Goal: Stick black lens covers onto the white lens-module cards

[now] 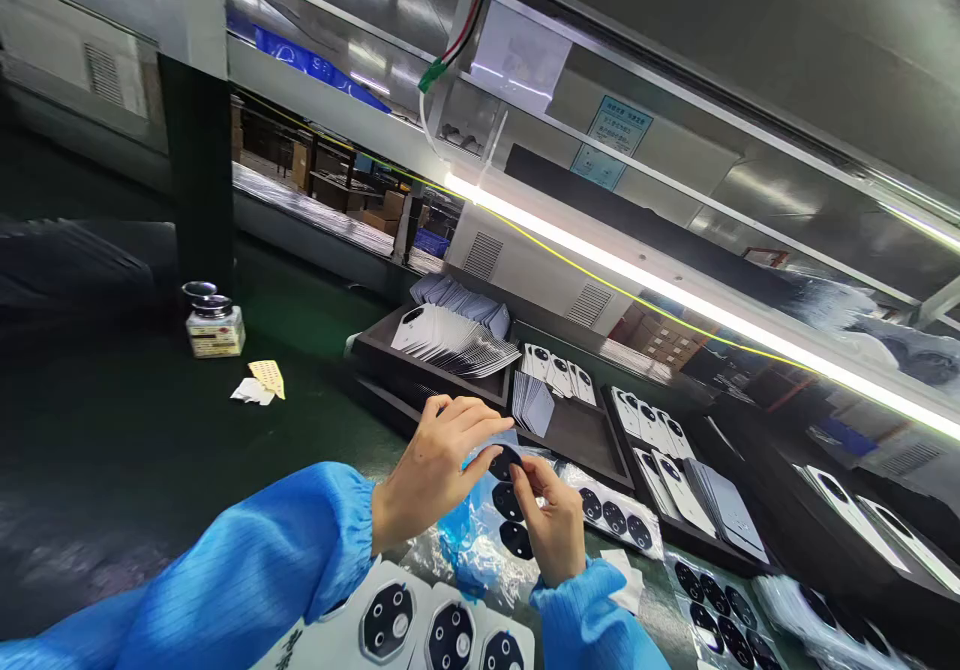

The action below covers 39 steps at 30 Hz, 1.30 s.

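In the middle of the head view, my left hand [450,460] pinches the upper edge of a clear film sheet [480,520], its thumb below and its fingers above. My right hand [553,518] has thumb and forefinger closed on the edge of a black disc [504,462] at the top of that sheet. Two more discs, among them a black disc [516,540], lie in a row below it. Nearer to me are several pale phone back panels [311,640], each with a large black camera plate [451,634]. Both arms wear blue sleeves.
Black trays [585,440] with pale panels [450,342] stand behind and to the right. More discs lie on a clear sheet [720,615] at right. A small bottle [216,330] and paper scraps [259,382] sit at left. A lit tube [675,290] crosses above.
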Motion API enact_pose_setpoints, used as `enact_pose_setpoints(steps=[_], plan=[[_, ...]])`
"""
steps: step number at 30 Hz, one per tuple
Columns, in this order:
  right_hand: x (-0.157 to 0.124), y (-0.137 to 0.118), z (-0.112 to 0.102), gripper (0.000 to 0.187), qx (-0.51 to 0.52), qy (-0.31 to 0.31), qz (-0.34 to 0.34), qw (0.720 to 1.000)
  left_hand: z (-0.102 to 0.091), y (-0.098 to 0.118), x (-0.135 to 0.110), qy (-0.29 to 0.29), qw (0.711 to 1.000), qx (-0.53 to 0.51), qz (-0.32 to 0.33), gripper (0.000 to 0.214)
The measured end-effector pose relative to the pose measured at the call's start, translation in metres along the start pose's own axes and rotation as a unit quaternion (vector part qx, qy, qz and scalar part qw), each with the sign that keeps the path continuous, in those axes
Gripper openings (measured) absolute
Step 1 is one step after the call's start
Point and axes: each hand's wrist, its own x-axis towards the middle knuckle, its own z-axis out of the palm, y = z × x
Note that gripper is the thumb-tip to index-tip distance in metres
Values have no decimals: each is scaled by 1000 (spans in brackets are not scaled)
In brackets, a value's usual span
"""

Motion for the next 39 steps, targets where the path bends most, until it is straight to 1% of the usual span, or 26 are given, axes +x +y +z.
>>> enact_pose_setpoints(steps=[8,14,22,30,39], plan=[[-1,1,0,20,-1,7,-2,1000,1,0,-1,-1,1000,-10,5,18],[-1,0,0,20,-3,7,1,1000,3,-2,1,-8,1000,-7,-15,18],[-2,5,2,21,5,-3,20,1000,6,-5,-3,-10,1000,13,4,20],[-3,15,4,19,20,-25,37,999,9,-6,-3,4,999,25,28,20],[-4,18,5,20,35,-24,50,998,9,-7,-1,10,999,14,31,19]])
